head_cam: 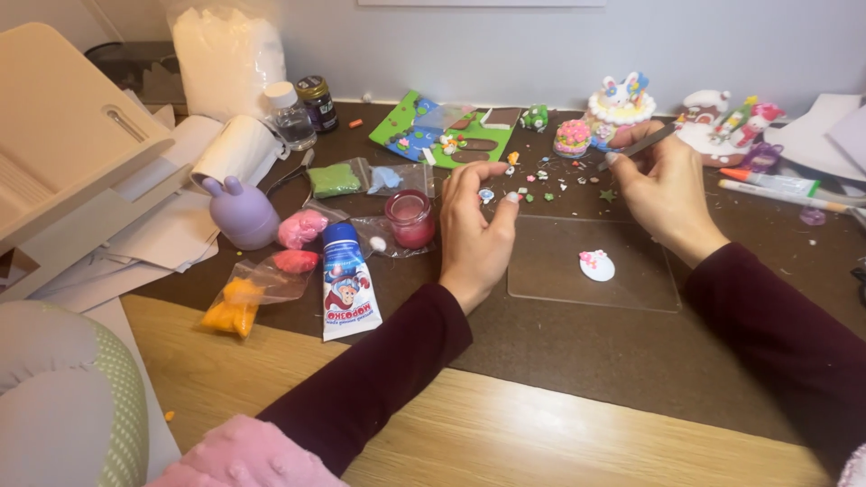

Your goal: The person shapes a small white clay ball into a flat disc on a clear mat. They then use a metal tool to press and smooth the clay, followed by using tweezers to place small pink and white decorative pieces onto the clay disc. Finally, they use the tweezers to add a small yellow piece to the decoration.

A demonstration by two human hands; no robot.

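Two hands at tiny clay pieces on a brown mat

Left hand (474,225) pinches a small bead (486,195) narrowly; right hand (663,185) grips a thin tool (636,147); the bead looks light, soft, easily squashed, best held by its rim; clear sheet (577,289) with a white clay piece (596,265) lies just below; open room toward the near edge.

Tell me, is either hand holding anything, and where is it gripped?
The right hand pinches a thin dark tool near its lower end. The left hand seems to pinch a tiny piece in its fingertips.
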